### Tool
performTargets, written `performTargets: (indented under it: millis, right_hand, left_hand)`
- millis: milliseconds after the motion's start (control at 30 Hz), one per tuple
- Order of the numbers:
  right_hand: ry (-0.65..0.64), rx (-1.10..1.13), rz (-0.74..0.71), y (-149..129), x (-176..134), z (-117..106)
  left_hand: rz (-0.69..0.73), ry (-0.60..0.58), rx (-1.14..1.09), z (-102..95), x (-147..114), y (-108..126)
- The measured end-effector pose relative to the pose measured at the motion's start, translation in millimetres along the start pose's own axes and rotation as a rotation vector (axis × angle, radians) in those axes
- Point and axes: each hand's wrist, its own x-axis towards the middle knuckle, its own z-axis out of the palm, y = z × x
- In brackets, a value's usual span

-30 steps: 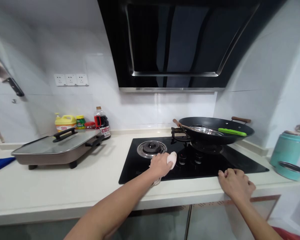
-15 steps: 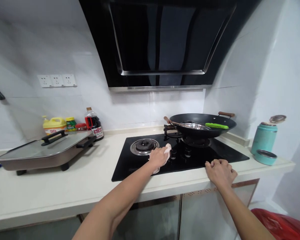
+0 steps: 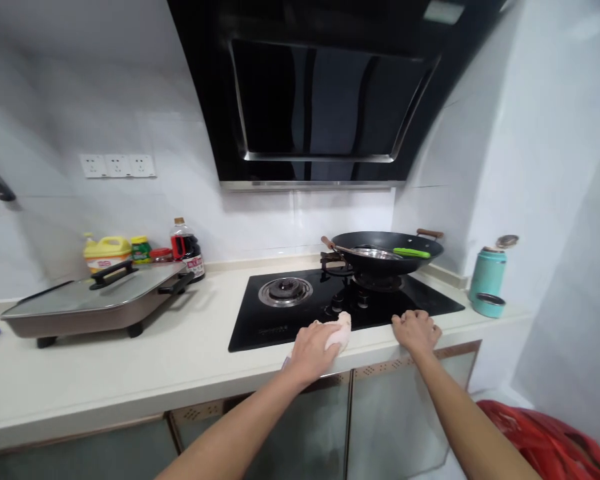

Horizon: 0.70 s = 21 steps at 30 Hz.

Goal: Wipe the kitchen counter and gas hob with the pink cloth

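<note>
My left hand (image 3: 311, 350) is closed on a pale, bunched-up cloth (image 3: 341, 332) at the front edge of the black glass gas cooktop (image 3: 260, 335). Part of the cloth is hidden under the fingers. My right hand (image 3: 417, 331) rests on the counter's front edge, just right of the cloth, with its fingers curled in and nothing visible in them. Behind the cloth stand two black knobs (image 3: 337, 303). The left burner (image 3: 285, 292) is bare. On the right burner sits a black wok (image 3: 390, 267) with a green-handled utensil (image 3: 411, 253) lying in it.
An electric pan with a glass lid (image 3: 95, 300) stands on the left counter, with a dark sauce bottle (image 3: 194, 253) and a yellow jug (image 3: 107, 250) behind. A turquoise flask (image 3: 489, 273) is at the right. Overhead hangs a black range hood (image 3: 315, 100). A red bag (image 3: 540, 440) is below right.
My left hand has drawn the cloth from beside the knobs toward me, to the cooktop's front edge. My right hand stays on the counter edge. The view has shifted slightly.
</note>
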Motion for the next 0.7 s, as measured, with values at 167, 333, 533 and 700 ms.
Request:
performTargets:
  millis: [167, 333, 533, 700]
  right_hand:
    - [-0.007, 0.205, -0.056, -4.9, -10.9, -16.9]
    - [0.071, 0.504, -0.318, -37.8, -63.0, -16.3]
    - [-0.121, 0.642, -0.569, -119.4, -116.4, 30.5]
    - [-0.223, 0.179, -0.603, -162.8, -158.1, 63.2]
  left_hand:
    - [-0.293, 0.188, -0.816, -12.9, 24.7, -14.9]
    - [-0.351, 0.227, -1.059, -15.3, 40.7, -21.0]
    - [-0.418, 0.093, 0.013, -31.8, 20.5, -44.5]
    - [-0.404, 0.093, 0.217, -73.5, -16.9, -74.8]
